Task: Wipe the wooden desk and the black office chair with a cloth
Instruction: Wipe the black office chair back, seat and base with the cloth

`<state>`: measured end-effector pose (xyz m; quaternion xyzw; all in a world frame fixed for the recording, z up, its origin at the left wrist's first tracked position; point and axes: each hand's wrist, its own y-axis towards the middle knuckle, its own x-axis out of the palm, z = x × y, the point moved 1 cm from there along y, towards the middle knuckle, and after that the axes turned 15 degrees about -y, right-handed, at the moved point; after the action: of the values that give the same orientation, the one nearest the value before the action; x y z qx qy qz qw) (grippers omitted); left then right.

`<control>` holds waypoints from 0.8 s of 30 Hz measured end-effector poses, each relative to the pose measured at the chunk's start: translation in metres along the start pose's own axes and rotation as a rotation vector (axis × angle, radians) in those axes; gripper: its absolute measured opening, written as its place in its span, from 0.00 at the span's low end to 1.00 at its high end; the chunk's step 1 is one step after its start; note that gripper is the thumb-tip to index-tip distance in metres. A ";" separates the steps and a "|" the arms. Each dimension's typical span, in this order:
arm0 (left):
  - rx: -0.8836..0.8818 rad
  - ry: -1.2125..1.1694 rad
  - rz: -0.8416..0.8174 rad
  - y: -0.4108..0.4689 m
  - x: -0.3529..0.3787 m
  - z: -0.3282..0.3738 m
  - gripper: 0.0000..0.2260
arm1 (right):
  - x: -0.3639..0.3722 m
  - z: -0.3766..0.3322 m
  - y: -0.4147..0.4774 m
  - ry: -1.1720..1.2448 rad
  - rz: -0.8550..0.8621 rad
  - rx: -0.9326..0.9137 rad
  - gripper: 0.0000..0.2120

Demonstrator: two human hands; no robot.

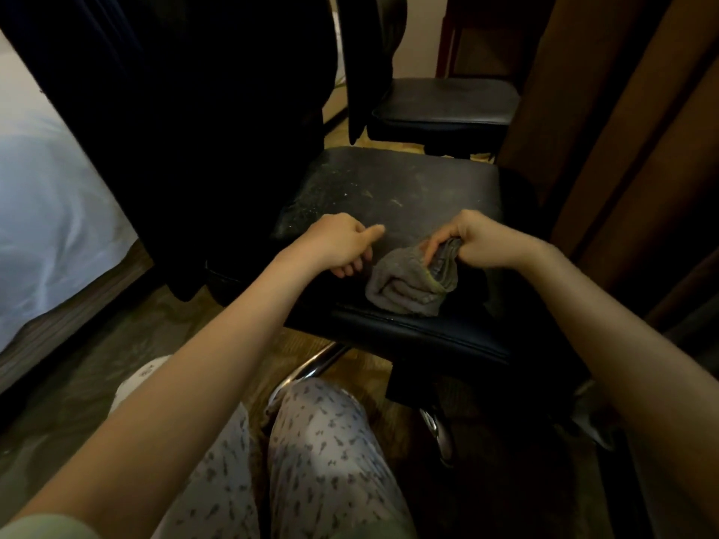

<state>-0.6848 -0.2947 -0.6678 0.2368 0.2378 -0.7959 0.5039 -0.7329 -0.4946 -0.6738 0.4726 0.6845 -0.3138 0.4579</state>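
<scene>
On the dusty seat of the black office chair [389, 196] lies a bunched grey cloth [404, 284] (near the front edge), its upper fold gripped in the curled fingers of the right hand [480, 243], while the left hand [336, 243] rests just beside it, fingers curled on nothing, one digit straight.

support: black chair seat [389, 196], dusty, specked | on it: crumpled grey cloth [404, 289] near front edge

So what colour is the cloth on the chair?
The crumpled cloth is grey, edged yellow-green; head view.
</scene>
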 end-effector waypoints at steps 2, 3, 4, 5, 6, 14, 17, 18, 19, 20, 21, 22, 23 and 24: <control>-0.062 0.017 -0.043 0.004 -0.001 -0.003 0.16 | -0.004 0.004 -0.014 0.029 0.055 0.082 0.30; -0.091 0.032 -0.056 0.006 -0.002 -0.005 0.15 | -0.004 0.003 -0.019 0.014 0.112 0.126 0.30; -0.111 0.053 -0.057 0.007 -0.004 -0.007 0.14 | -0.003 0.001 -0.021 -0.010 0.190 0.176 0.28; -0.119 0.081 -0.044 0.009 -0.006 -0.007 0.14 | -0.003 -0.002 -0.023 -0.033 0.284 0.230 0.26; -0.130 0.115 -0.022 0.010 -0.009 -0.009 0.13 | -0.003 -0.008 -0.023 -0.049 0.379 0.290 0.24; -0.170 0.245 -0.052 0.014 0.007 -0.004 0.11 | 0.034 -0.097 0.017 -0.207 0.455 0.531 0.21; -0.179 0.253 -0.074 0.015 0.011 -0.002 0.11 | 0.052 -0.096 0.023 -0.279 0.287 0.533 0.23; -0.191 0.251 -0.078 0.015 0.010 -0.002 0.11 | 0.050 -0.090 0.019 -0.276 0.290 0.545 0.23; -0.197 0.258 -0.083 0.015 0.009 -0.002 0.11 | 0.046 -0.080 0.012 -0.273 0.313 0.560 0.23; -0.200 0.268 -0.090 0.015 0.008 -0.002 0.11 | 0.042 -0.068 0.005 -0.270 0.335 0.587 0.23; -0.201 0.277 -0.093 0.015 0.008 -0.001 0.11 | 0.037 -0.055 -0.004 -0.266 0.358 0.628 0.23; -0.204 0.284 -0.095 0.015 0.009 0.000 0.11 | 0.032 -0.041 -0.014 -0.259 0.380 0.679 0.24; -0.207 0.289 -0.098 0.016 0.010 0.001 0.11 | 0.027 -0.026 -0.025 -0.255 0.404 0.734 0.25; -0.210 0.294 -0.098 0.016 0.010 0.002 0.10 | 0.022 -0.012 -0.036 -0.252 0.423 0.790 0.25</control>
<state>-0.6739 -0.3091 -0.6750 0.2849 0.4019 -0.7471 0.4463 -0.7739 -0.4890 -0.6896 0.6983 0.3402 -0.5053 0.3761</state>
